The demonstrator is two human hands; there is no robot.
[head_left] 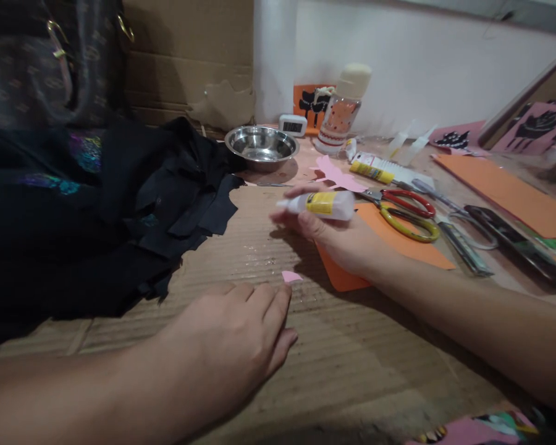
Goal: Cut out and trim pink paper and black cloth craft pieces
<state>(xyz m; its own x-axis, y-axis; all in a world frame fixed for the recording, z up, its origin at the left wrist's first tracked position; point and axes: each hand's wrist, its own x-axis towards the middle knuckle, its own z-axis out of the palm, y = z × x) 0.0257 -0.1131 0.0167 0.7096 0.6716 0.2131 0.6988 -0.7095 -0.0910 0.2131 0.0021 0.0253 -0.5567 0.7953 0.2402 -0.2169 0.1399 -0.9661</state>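
My right hand (338,238) is closed round a small white glue bottle (327,204) with a yellow label, held on its side with the nozzle pointing left. My left hand (238,334) rests palm down on the cardboard surface (352,346), fingers together and bent, their tips at a small pink paper piece (291,276). Whether those fingers pinch the piece is hidden. An orange sheet (398,241) lies under my right hand.
Black fabric (120,210) is piled at left. At the back stand a steel bowl (261,145), a bottle with a cream cap (343,111) and a small timer (293,125). Red-and-yellow scissors (405,213), more scissors (514,244), pink cutouts (338,176) and orange paper (509,194) lie at right.
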